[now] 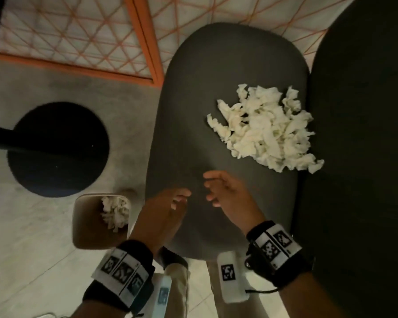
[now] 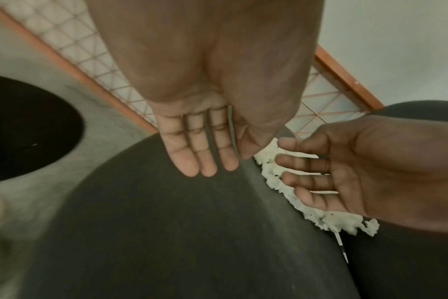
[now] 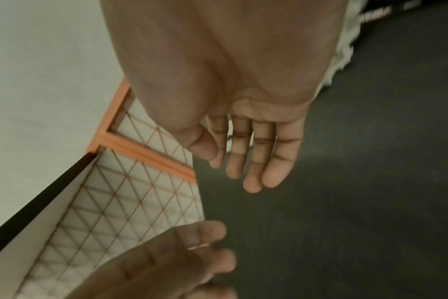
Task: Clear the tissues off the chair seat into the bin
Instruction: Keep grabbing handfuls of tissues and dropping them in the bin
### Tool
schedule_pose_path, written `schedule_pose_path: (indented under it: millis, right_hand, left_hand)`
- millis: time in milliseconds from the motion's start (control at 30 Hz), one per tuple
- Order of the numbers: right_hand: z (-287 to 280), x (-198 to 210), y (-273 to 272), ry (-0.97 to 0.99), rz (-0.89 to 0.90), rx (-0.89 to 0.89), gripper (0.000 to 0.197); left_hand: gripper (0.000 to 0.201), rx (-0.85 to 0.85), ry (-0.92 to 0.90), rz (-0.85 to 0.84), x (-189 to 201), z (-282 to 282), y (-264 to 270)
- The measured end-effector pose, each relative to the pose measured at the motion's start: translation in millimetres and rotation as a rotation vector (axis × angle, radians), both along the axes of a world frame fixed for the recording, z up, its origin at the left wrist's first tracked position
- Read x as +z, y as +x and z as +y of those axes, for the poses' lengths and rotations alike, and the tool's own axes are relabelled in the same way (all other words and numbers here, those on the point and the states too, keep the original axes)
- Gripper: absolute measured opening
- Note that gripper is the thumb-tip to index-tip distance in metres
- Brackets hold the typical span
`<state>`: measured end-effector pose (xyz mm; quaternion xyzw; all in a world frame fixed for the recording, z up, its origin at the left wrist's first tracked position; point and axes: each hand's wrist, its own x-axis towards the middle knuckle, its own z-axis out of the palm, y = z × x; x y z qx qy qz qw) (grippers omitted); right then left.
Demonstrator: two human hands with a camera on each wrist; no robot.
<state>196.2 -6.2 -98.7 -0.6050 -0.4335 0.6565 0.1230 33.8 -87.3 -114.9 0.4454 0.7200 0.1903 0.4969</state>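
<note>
I see the chair seat [image 1: 193, 134] still carrying a big heap of tissues [image 1: 264, 129] at its far right; the bin [image 1: 90, 235] holds one clump. My left hand [image 1: 163, 212] and right hand [image 1: 228, 193] hover empty, fingers relaxed.

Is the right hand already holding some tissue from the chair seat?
No, the right hand is open with straight fingers and holds nothing; the tissue pile lies untouched on the chair seat.
</note>
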Motion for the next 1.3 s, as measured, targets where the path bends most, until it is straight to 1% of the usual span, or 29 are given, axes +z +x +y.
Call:
schedule_pose_path:
  millis: [67, 100, 133, 200, 267, 367, 500, 567, 633, 733, 800, 867, 967, 1067, 1133, 1167, 1233, 1267, 1300]
  right_hand:
    - [26, -4, 29, 0.086, -0.079, -0.046, 0.025]
    - [38, -6, 41, 0.121, -0.112, -0.077, 0.024]
    - [50, -9, 54, 0.160, -0.146, -0.112, 0.022]
    - [72, -12, 74, 0.241, -0.241, -0.170, 0.018]
    - [91, -16, 89, 0.297, -0.340, -0.181, 0.020]
    - [112, -21, 105, 0.345, -0.444, -0.149, 0.027]
    - [128, -27, 107, 0.376, -0.497, -0.107, 0.029]
    - [134, -29, 103, 0.385, -0.535, -0.055, 0.033]
    - [139, -31, 100, 0.387, -0.570, 0.000, 0.034]
    - [142, -35, 97, 0.388, -0.596, 0.038, 0.028]
    - [141, -37, 97, 0.391, -0.596, 0.031, 0.025]
    - [137, -38, 102, 0.405, -0.542, -0.016, 0.025]
    - [129, -30, 111, 0.418, -0.447, -0.118, 0.026]
    - [118, -18, 117, 0.321, -0.409, -0.250, 0.018]
    - [109, -10, 116, 0.245, -0.390, -0.354, 0.025]
    - [104, -6, 114, 0.200, -0.363, -0.420, 0.028]
    - [96, 3, 107, 0.110, -0.326, -0.517, 0.027]
    - [93, 6, 102, 0.067, -0.313, -0.538, 0.025]
    - [91, 9, 96, 0.023, -0.301, -0.544, 0.024]
  left_hand:
    - [0.025, -0.047, 0.033, 0.039, 1, 35, 12]
    - [0.024, -0.071, 0.039, 0.061, 1, 51, 18]
    - [0.022, -0.086, 0.041, 0.079, 2, 68, 23]
    - [0.026, -0.105, 0.044, 0.144, 3, 100, 33]
    - [0.026, -0.114, 0.040, 0.234, 4, 128, 43]
    - [0.027, -0.143, 0.009, 0.348, 4, 161, 56]
    - [0.039, -0.209, -0.091, 0.453, -6, 183, 63]
    - [0.043, -0.265, -0.128, 0.497, -11, 190, 66]
    - [0.042, -0.328, -0.145, 0.544, -15, 194, 69]
    - [0.037, -0.382, -0.153, 0.609, -21, 197, 68]
    - [0.034, -0.380, -0.152, 0.609, -24, 195, 64]
    - [0.030, -0.363, -0.116, 0.590, -27, 193, 61]
    - [0.028, -0.267, -0.033, 0.514, -28, 189, 54]
    - [0.029, -0.174, 0.023, 0.466, -26, 184, 45]
    - [0.035, -0.103, 0.029, 0.438, -22, 183, 38]
    - [0.034, -0.085, 0.033, 0.430, -19, 183, 35]
    - [0.022, -0.095, 0.035, 0.435, -17, 185, 30]
    - [0.018, -0.113, 0.032, 0.441, -18, 186, 28]
    - [0.021, -0.134, 0.034, 0.444, -18, 187, 26]
